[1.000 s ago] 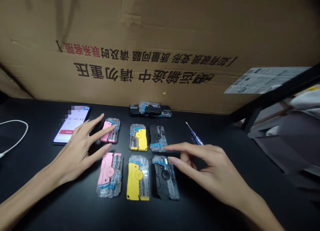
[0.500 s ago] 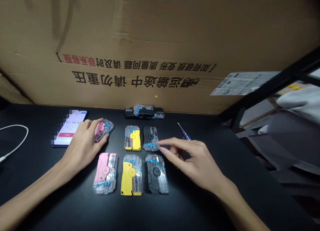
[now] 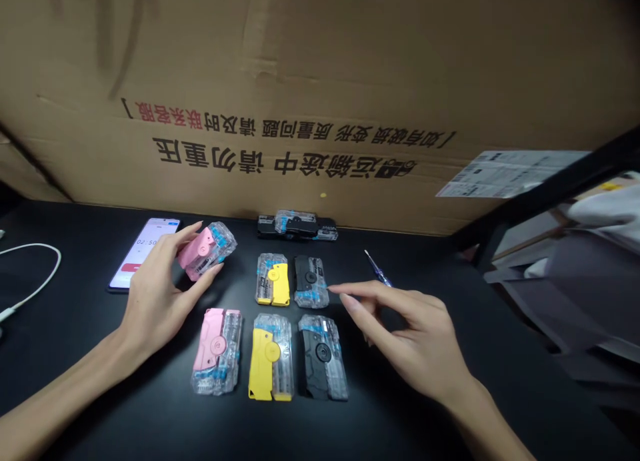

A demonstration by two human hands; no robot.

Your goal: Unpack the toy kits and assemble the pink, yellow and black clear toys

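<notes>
My left hand grips a pink-and-clear plastic piece between thumb and fingers, tilted up at the left. My right hand holds nothing; thumb and index finger are apart, the index tip at the right edge of a black-and-clear piece. Whether it touches, I cannot tell. Left of that lies a yellow-and-clear piece. The nearer row has a pink piece, a yellow piece and a black piece. All are flat, with a round disc at mid-length.
Similar black-and-clear pieces are stacked against the cardboard box. A phone showing a timer lies behind my left hand, a white cable beyond it. A small screwdriver lies behind my right hand. A black frame bar stands right.
My left hand has lifted and tilted the pink piece, showing more of it. My right hand's index finger has drawn slightly away from the black piece. The view has shifted a little.
</notes>
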